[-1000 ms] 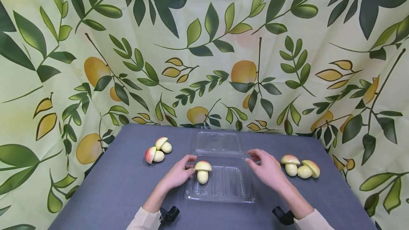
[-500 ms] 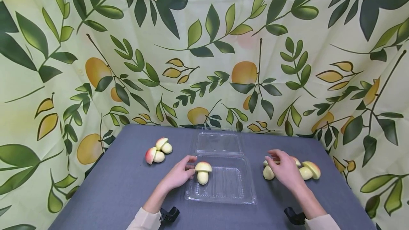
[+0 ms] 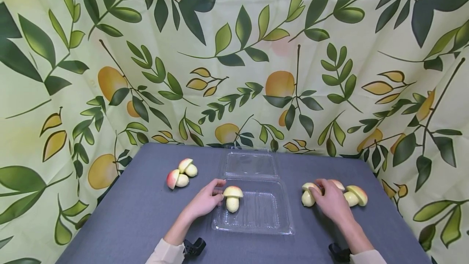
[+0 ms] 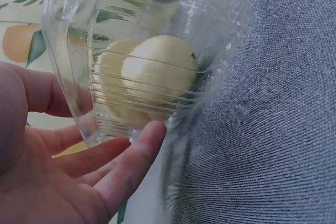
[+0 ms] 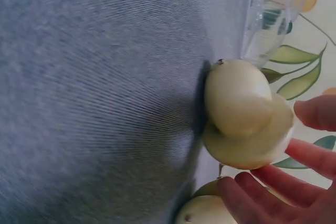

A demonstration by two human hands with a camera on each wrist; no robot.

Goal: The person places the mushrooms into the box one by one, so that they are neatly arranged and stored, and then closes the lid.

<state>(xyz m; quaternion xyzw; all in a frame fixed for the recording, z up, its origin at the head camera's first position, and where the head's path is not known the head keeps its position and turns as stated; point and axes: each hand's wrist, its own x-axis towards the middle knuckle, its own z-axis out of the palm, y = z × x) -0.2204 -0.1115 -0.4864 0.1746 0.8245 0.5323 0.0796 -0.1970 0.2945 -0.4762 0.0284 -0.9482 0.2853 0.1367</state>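
A clear plastic container (image 3: 260,228) lies with its lid folded back; a cream mushroom with a reddish cap (image 3: 233,203) sits inside at its left. My left hand (image 3: 206,199) holds the container's left side, fingers against the outer wall and thumb at the rim, as the left wrist view shows. At right, my right hand (image 3: 332,201) is over a mushroom (image 3: 308,198) lying on the table. In the right wrist view, its spread thumb and fingers are around the mushroom's cap (image 5: 239,153), fingertips at or very near it; firm contact cannot be told.
Behind the right hand another mushroom cap (image 3: 337,183) is partly hidden, with one more mushroom (image 3: 355,196) beside it. Two mushrooms (image 3: 181,179) lie at the left. The container's lid (image 3: 250,164) is toward the back. A leaf-patterned cloth (image 3: 234,72) hangs behind the table.
My right hand has moved right, away from the container's right side, and come down over the nearest right-hand mushroom. The left hand has stayed at the container.
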